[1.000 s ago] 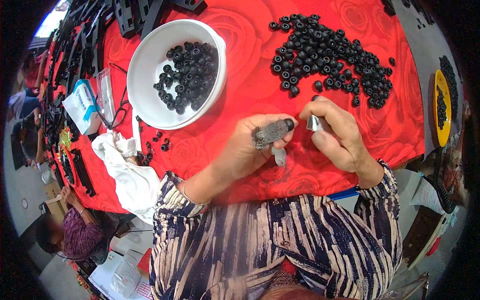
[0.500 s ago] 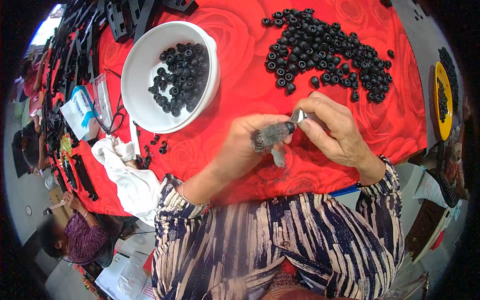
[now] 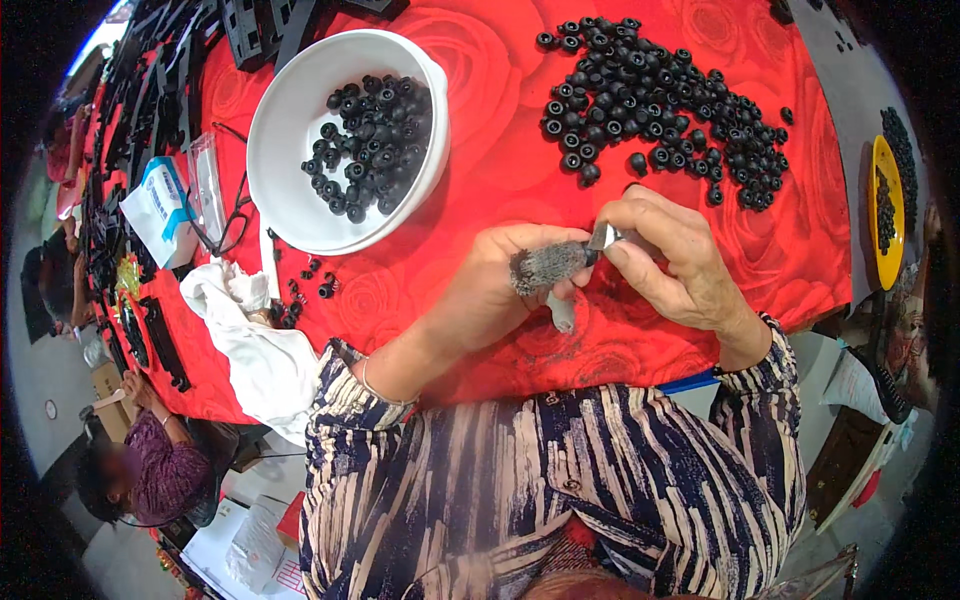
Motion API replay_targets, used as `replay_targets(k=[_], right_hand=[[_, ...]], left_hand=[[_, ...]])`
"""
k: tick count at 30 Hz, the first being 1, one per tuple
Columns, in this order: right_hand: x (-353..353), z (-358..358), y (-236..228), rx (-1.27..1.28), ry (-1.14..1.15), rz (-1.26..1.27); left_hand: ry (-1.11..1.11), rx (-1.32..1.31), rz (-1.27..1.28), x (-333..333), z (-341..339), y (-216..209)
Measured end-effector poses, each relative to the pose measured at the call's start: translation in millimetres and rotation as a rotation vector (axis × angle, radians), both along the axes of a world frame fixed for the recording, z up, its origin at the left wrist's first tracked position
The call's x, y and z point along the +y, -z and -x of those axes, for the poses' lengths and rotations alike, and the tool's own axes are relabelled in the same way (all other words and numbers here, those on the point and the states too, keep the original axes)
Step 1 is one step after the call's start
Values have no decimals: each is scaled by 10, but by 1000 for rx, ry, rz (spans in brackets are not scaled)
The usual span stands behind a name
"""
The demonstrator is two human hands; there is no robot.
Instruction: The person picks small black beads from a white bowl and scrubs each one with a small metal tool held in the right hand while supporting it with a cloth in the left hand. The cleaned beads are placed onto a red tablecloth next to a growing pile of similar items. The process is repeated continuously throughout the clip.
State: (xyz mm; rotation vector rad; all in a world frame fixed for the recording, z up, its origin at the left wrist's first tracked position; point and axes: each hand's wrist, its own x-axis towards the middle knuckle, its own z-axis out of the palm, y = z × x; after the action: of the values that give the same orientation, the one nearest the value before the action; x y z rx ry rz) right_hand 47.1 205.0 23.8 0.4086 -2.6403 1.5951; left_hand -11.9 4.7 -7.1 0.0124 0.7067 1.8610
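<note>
My left hand (image 3: 490, 285) is closed around a small black knob-like part (image 3: 591, 258), mostly hidden by the fingers. A dark grey, rough-textured covering (image 3: 548, 268) sits over one of its fingers, and a pale grey covering (image 3: 563, 315) shows below. In my right hand (image 3: 675, 260), thumb and forefinger pinch a small shiny metal blade (image 3: 604, 237). Its edge is at the black part, touching or very close. Beyond the hands lies a pile of similar black round parts (image 3: 640, 110). More black parts (image 3: 375, 140) lie inside a white bowl (image 3: 275, 175) on the left.
A red rose-patterned cloth (image 3: 480, 200) covers the table. To the left are a white cloth (image 3: 255, 350), eyeglasses (image 3: 238, 225), a blue-and-white packet (image 3: 160, 215) and long black strips (image 3: 150, 110). A yellow tray (image 3: 884, 260) stands far right. Another person (image 3: 165, 465) sits at lower left.
The blade has tilted slightly at the black part. Both hands keep nearly the same place and grip. The bowl and pile sit slightly further right in view.
</note>
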Motion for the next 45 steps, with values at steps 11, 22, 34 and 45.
replay_targets(k=[11, 22, 34, 45], right_hand=[[42, 61, 93, 68, -100, -7], [-3, -10, 24, 132, -135, 2], [-133, -26, 109, 515, 27, -264], [-108, -19, 113, 677, 90, -266]], left_hand=[[80, -1, 37, -16, -3, 52], [-78, 30, -12, -45, 131, 15], [68, -131, 12, -2, -65, 149], [-61, -94, 45, 24, -134, 154]])
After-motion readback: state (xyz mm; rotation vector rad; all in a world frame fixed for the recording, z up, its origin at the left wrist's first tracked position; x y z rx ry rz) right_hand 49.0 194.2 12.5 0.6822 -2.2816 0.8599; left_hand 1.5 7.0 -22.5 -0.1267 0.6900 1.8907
